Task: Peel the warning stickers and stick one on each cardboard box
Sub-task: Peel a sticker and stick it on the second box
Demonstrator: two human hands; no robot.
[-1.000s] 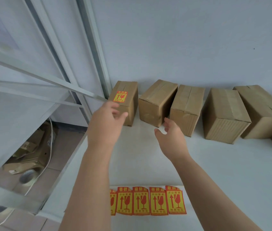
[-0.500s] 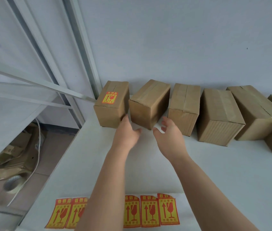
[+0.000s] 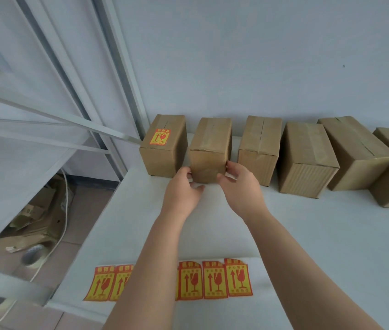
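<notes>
Both hands have closed in since a moment ago, and the second box, skewed before, now stands square with the row.

Head view: the left hand curls its fingers round the box's near left edge. The right hand sets its thumb on the front face and bends its fingers round the near right edge. Together they clasp the box low down. It sits on the white table just right of the labelled box, almost touching it. The unlabelled boxes run further right of the labelled box.

The boxes are plain brown corrugated card, matt, taped shut along the top. They look light and stiff at the edges, but a panel would likely dent if squeezed in the middle. Corners and edges are the sensible hold, and the flat top face should take a label well.

The sticker strip lies well in front of the labelled box, partly under the left forearm. Its stickers are thin, glossy, red-and-yellow paper, probably limp once peeled. Each is best lifted by a top corner, which on some seems slightly raised.
</notes>
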